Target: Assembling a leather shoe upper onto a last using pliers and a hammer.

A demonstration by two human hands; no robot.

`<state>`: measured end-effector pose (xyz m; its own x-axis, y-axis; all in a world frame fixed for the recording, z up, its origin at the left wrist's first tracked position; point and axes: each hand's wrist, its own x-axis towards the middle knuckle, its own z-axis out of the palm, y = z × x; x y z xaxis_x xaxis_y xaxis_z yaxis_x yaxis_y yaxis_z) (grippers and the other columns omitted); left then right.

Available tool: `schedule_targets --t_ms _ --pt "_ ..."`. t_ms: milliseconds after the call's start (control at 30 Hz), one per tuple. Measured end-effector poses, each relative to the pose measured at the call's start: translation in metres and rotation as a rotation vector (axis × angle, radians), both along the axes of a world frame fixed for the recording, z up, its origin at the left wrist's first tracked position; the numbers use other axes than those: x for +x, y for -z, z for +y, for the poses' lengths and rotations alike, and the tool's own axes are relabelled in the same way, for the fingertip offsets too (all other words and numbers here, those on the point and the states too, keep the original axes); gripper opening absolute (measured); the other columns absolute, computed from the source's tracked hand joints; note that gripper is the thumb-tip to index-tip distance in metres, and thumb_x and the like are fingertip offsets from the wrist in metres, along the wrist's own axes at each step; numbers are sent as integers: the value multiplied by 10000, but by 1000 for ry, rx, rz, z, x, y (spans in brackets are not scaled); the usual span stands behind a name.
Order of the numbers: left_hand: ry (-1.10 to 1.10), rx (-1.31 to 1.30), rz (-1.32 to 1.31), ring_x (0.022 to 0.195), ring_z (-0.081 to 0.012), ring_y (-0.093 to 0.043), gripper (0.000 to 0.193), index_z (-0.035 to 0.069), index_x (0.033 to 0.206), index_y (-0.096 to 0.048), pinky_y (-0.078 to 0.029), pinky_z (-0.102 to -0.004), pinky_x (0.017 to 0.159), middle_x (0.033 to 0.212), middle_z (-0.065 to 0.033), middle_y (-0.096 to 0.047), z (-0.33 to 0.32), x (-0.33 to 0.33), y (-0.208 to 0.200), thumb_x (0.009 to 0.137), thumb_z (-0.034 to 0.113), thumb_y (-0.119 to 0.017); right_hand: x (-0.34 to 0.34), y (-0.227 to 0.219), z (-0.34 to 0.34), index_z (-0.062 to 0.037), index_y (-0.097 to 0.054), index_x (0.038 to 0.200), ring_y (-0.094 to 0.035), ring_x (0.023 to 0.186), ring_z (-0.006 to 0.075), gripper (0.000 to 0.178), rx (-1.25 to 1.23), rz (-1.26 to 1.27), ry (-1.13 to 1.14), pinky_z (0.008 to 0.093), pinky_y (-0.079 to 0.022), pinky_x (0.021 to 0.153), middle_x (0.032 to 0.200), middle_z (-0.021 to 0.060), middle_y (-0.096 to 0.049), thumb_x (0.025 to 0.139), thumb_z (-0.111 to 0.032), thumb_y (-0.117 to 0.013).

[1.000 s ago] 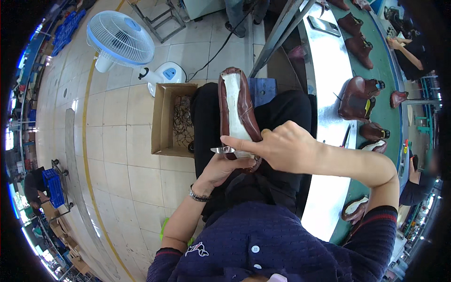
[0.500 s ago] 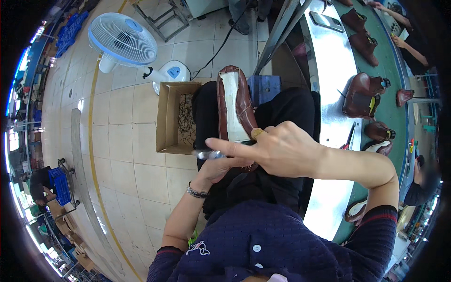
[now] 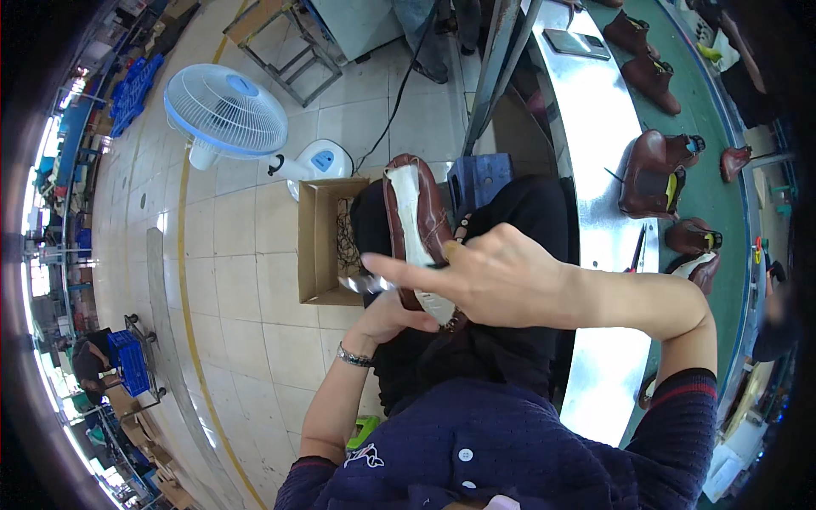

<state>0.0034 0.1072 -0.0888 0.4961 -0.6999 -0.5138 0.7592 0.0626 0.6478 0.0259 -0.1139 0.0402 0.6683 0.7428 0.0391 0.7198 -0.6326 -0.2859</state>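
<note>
A brown leather shoe upper [image 3: 436, 212] rests over my lap, bottom side up, its pale insole board [image 3: 409, 212] facing me. My left hand [image 3: 393, 320] grips the near end of the shoe, thumb lying over the board's edge. Above it, my right hand [image 3: 497, 276] crosses the shoe with its index finger stretched out to the left. The other fingers curl around a shiny metal tool [image 3: 367, 284] whose tip sticks out past the shoe's left side. Motion blur and my hand hide the tool's kind.
Left of my knees stands an open cardboard box [image 3: 320, 246] with tangled dark strands inside. A fan [image 3: 228, 110] stands beyond it. On my right, a metal bench edge [image 3: 595, 170] borders a green conveyor [image 3: 680, 93] carrying brown shoes [image 3: 653, 174] and a phone [image 3: 576, 43].
The shoe has shifted toward me, with more of its near end showing beneath my right hand. The head view has moved slightly. Both hands keep their holds.
</note>
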Motion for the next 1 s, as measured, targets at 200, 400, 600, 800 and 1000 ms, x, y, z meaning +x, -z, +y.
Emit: schedule_targets --t_ms 200,400,600,800,1000 --pt "-224 -194 -31 1235 -211 -527 769 88 1431 -361 -458 -368 1015 1328 -45 -538 -8 40 -2 794 149 -787 26 27 -6 -127 -326 1482 -658 534 278 654 -28 92 245 353 -500 494 623 116 -642 884 -166 -589" --pt "-193 14 60 1165 -207 -570 661 102 1451 -330 -470 -361 994 1291 -79 -557 -39 49 -42 903 203 -686 -40 28 -46 -54 -552 1276 -643 607 181 381 804 470 861 338 -480 577 673 84 -650 1003 -310 -486" --pt "-99 -28 -658 1376 -241 -364 1286 155 1549 99 -305 -396 1128 1516 -133 -305 -44 22 -28 705 131 -871 -103 60 -90 -25 -608 1085 -627 747 147 235 1466 860 978 292 -474 742 780 82 -626 977 -221 -537" --pt "38 -129 -597 1439 -257 -268 1498 225 1497 263 -268 -409 1155 1589 -147 -163 -54 -18 45 593 107 -925 -129 66 -82 -19 -604 1023 -650 752 153 234 1216 1358 904 273 -518 700 845 91 -673 830 -80 -720" --pt "179 -139 -616 1468 -261 -195 1514 223 1508 241 -193 -395 1183 1606 -143 -113 -43 -15 43 565 140 -942 -140 86 -65 -8 -644 959 -586 654 78 342 1084 1475 791 225 -469 631 706 10 -606 1011 -326 -529"
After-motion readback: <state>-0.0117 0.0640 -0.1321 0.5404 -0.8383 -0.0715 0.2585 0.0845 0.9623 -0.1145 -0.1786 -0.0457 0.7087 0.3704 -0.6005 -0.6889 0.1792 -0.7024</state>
